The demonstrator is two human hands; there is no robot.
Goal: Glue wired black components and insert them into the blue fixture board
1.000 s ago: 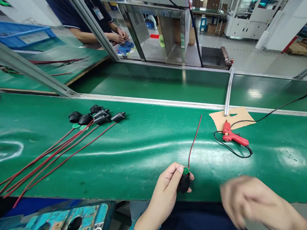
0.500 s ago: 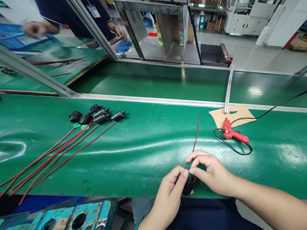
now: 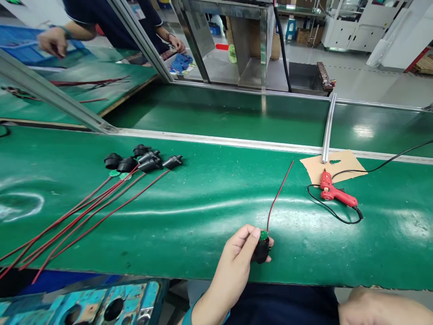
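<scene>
My left hand [image 3: 238, 257] is closed on a small black plastic housing [image 3: 260, 251] near the table's front edge. A green disc [image 3: 264, 235] sits at the housing's top, by my thumb. From there a red wire [image 3: 276, 197] runs away across the green table. My right hand [image 3: 361, 307] is low at the right, below the table edge, blurred and cut off by the frame; its fingers cannot be made out. Several similar black housings [image 3: 149, 160] lie piled at the left, with red wires [image 3: 84, 212] trailing toward the front edge.
A red glue gun [image 3: 336, 192] with a black cord lies at the right, its nozzle by a piece of cardboard [image 3: 355, 167]. Metal frame bars [image 3: 203, 139] border the table's back. A co-worker's hand [image 3: 54, 41] is beside a blue crate at the far left.
My right hand has left the housing and dropped to the lower right. My left hand keeps hold of it, its green disc now showing. The view has shifted slightly.
</scene>
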